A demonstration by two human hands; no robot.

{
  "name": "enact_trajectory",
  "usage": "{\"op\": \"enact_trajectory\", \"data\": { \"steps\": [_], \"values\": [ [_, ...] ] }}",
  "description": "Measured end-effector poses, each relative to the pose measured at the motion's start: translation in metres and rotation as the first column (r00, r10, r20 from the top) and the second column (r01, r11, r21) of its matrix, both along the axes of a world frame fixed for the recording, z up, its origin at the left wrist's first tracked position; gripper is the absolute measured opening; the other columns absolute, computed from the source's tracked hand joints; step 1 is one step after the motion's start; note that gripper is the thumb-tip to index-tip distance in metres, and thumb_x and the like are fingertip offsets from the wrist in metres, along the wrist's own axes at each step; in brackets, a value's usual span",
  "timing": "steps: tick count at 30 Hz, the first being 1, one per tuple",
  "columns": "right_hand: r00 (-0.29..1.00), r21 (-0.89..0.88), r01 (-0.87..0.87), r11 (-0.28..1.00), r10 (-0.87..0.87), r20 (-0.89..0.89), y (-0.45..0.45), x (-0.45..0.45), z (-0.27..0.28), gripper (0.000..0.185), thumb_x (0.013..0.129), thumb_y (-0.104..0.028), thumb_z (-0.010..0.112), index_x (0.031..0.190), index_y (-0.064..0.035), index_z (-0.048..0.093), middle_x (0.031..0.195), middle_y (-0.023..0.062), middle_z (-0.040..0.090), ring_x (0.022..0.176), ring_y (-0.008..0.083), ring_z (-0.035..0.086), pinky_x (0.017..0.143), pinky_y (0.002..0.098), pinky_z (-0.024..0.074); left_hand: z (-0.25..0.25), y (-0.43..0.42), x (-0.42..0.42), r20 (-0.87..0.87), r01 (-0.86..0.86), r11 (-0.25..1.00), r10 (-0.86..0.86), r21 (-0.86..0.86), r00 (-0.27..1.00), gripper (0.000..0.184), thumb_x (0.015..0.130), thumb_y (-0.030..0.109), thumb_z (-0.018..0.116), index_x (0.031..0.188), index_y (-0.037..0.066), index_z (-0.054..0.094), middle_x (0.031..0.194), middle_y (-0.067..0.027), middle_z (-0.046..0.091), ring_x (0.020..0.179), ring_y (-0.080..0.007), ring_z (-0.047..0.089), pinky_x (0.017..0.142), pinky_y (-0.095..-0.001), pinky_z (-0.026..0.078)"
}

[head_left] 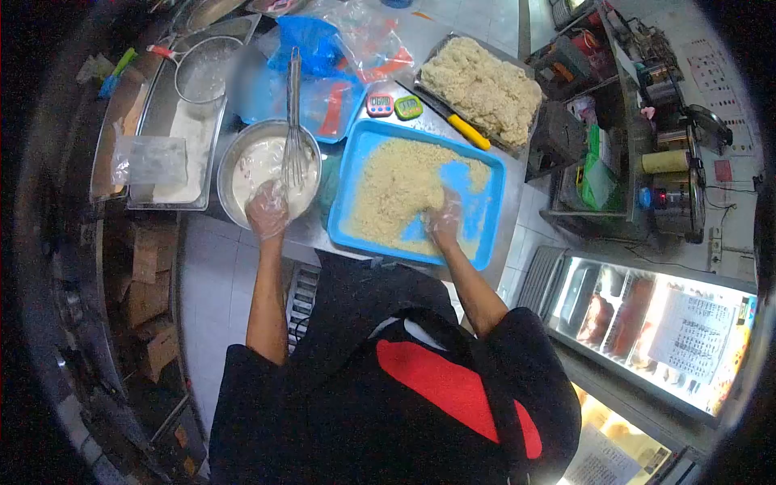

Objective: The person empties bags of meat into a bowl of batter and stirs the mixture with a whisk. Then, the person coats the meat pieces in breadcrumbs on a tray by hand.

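Head view, left hand: my left hand (267, 210) in a thin clear glove, fingers dipped in white liquid batter (252, 162); fingertips hidden, can't tell if it grips anything.
Bowl: round silver metal bowl (225, 179), holds the batter; long wire whisk (296, 158) leans in it, beside my hand.
Right hand: my right hand (442, 221), clear-gloved, fingers bent down at pale yellow crumbs (392, 190); can't tell if it holds any.
Blue tray: rectangular blue plastic tray (466, 176), right of bowl, holds the crumbs; blue bottom shows near my right hand.
Beyond tray: red timer (378, 104), green timer (408, 107), yellow-handled knife (469, 132).
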State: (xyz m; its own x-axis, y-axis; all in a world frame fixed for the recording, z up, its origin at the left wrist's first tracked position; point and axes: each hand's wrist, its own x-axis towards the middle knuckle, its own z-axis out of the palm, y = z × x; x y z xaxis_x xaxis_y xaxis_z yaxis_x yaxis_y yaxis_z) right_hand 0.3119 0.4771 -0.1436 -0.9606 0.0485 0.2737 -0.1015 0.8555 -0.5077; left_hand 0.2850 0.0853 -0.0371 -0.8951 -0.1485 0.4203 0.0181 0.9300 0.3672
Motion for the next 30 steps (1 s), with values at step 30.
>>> {"op": "enact_trajectory", "data": {
  "steps": [30],
  "values": [
    [0.889, 0.247, -0.423, 0.872, 0.346, 0.301, -0.064, -0.079, 0.067, 0.047, 0.077, -0.039, 0.056, 0.106, -0.0016, 0.050, 0.103, 0.0174, 0.056, 0.090, 0.0309, 0.055, 0.079, 0.0381, 0.0444, 0.013, 0.007, 0.000, -0.022, -0.038, 0.999, 0.038, 0.011, 0.999, 0.018, 0.074, 0.021, 0.057, 0.084, 0.006, 0.062, 0.072, -0.0140, 0.061, 0.064, -0.0322, 0.059, 0.060, -0.0412, 0.046]
  ]
}}
